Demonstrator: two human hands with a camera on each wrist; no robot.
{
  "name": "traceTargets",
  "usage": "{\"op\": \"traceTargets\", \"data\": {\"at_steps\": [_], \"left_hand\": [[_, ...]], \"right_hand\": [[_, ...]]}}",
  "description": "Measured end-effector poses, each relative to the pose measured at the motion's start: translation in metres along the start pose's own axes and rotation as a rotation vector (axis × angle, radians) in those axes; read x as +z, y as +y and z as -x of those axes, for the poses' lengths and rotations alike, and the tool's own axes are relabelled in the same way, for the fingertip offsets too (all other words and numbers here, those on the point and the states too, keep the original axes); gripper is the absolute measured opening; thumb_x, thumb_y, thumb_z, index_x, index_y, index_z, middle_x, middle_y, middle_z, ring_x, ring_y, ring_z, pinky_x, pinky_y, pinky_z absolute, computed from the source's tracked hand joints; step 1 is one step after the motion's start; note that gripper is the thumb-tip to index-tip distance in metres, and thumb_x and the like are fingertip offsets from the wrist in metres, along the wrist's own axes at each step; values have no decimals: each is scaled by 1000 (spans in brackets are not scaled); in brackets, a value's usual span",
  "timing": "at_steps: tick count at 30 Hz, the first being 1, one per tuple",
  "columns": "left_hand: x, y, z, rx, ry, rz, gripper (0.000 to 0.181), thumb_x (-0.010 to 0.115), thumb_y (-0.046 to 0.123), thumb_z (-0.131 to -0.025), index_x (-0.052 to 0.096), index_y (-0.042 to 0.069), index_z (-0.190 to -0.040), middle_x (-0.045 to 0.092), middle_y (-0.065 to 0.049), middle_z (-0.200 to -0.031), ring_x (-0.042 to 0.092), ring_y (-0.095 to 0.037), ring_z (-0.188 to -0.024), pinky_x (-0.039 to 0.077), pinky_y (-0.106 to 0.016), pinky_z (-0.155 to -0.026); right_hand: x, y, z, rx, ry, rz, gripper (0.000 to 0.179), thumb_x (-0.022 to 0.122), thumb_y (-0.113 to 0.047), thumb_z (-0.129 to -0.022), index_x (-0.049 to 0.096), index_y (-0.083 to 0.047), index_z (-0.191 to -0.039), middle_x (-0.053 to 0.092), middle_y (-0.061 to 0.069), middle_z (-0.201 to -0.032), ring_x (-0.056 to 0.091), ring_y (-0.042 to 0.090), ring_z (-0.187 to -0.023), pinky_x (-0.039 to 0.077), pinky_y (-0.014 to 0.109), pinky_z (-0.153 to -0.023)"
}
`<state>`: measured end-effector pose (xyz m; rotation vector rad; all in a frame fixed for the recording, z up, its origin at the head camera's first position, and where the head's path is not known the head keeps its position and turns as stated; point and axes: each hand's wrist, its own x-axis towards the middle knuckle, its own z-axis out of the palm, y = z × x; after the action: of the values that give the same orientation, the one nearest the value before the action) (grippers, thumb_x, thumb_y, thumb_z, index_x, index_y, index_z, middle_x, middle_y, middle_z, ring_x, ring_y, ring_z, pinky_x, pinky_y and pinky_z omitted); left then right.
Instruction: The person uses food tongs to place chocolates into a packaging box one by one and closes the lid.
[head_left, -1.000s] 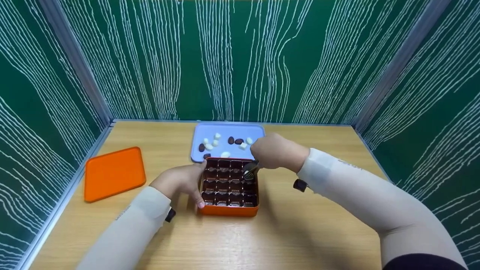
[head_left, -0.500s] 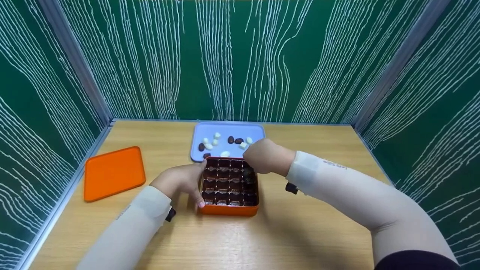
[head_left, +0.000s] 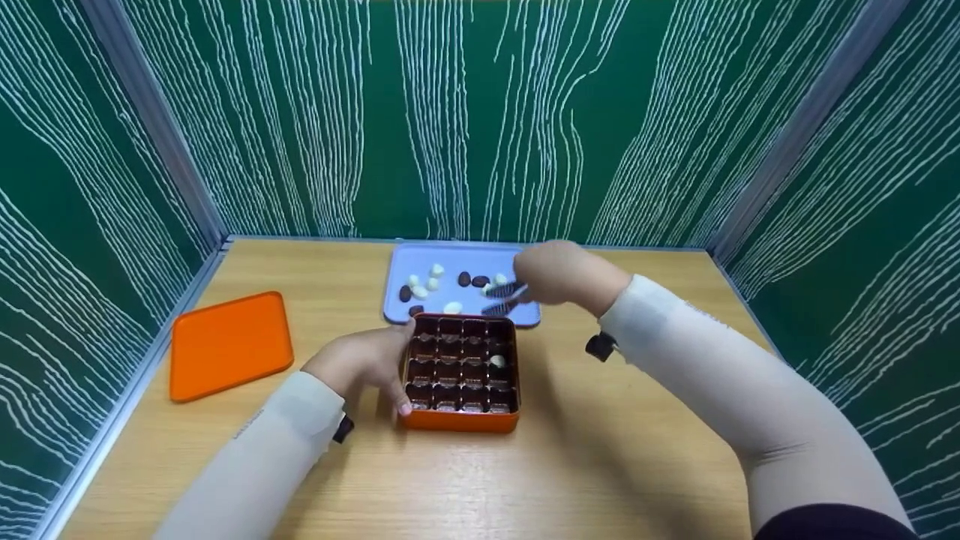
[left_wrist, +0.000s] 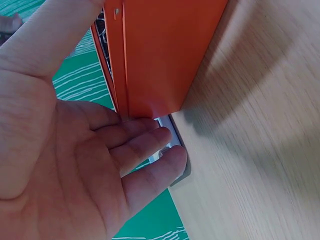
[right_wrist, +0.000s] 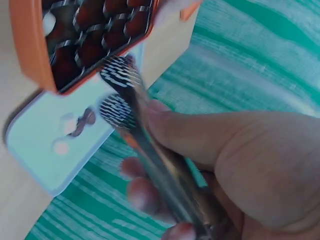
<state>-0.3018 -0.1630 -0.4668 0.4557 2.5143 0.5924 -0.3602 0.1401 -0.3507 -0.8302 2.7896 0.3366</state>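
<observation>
My left hand [head_left: 367, 367] holds the orange square box [head_left: 459, 421] by its left side, thumb at the front corner and fingers at the back corner. Inside the box is a dark brown divided insert [head_left: 448, 369]; one white piece [head_left: 497, 361] lies in a right-column compartment. My right hand [head_left: 559, 274] grips metal tongs [right_wrist: 165, 170] with ridged round tips. In the right wrist view the tips stand slightly apart with nothing between them. The head view puts the tongs over the front right of the pale blue tray [head_left: 420, 253], beside a white cube they partly cover.
Several white and dark brown chocolate-like pieces [head_left: 464, 279] lie scattered on the tray, behind the box. An orange lid [head_left: 231, 346] lies at the left of the wooden table [head_left: 600, 457]. Green panels with white lines [head_left: 480, 120] wall in the back and sides.
The tongs, earlier down in the box with a white piece, have let it go in a right-column compartment. My right hand has moved up and back over the tray. The left hand stays put.
</observation>
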Motion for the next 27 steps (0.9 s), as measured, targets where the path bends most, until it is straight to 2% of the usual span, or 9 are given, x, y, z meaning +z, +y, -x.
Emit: {"op": "traceTargets", "data": {"at_steps": [6,11,14,18,27], "left_hand": [[-1,0,1,-13,-4,-20,169,111,42,-60,0,5,-182,13,-23,-190,23,-45,-175,19,-59,-145],[0,-1,0,-15,7,-25,169,113,39,-59,1,5,-182,14,-21,-190,25,-45,-175,21,-59,-145],[1,-1,0,-15,6,-18,169,113,37,-60,1,6,-182,14,-20,-190,25,-44,-175,21,-58,-145],[1,0,-1,-11,5,-20,168,113,39,-62,1,7,-183,15,-19,-190,25,-41,-175,23,-57,-145],[-1,-1,-1,-10,-3,-14,168,112,39,-62,-1,6,-182,14,-21,-190,23,-42,-176,20,-57,-146]], "right_hand": [[21,29,-25,120,105,-84,28,82,-31,-106,80,-3,-108,79,11,-96,68,25,-81,68,44,-80],[48,41,-48,210,143,-217,27,78,-30,-108,78,-3,-106,79,13,-102,70,28,-87,67,45,-84],[63,44,-60,211,139,-263,25,75,-29,-109,77,-5,-101,78,12,-100,67,27,-86,65,44,-82],[75,43,-73,211,136,-250,22,74,-26,-107,76,-6,-99,75,10,-96,64,25,-81,62,44,-74],[78,34,-89,257,74,-282,23,73,-27,-110,79,-5,-112,75,10,-101,66,26,-88,59,39,-76]]}}
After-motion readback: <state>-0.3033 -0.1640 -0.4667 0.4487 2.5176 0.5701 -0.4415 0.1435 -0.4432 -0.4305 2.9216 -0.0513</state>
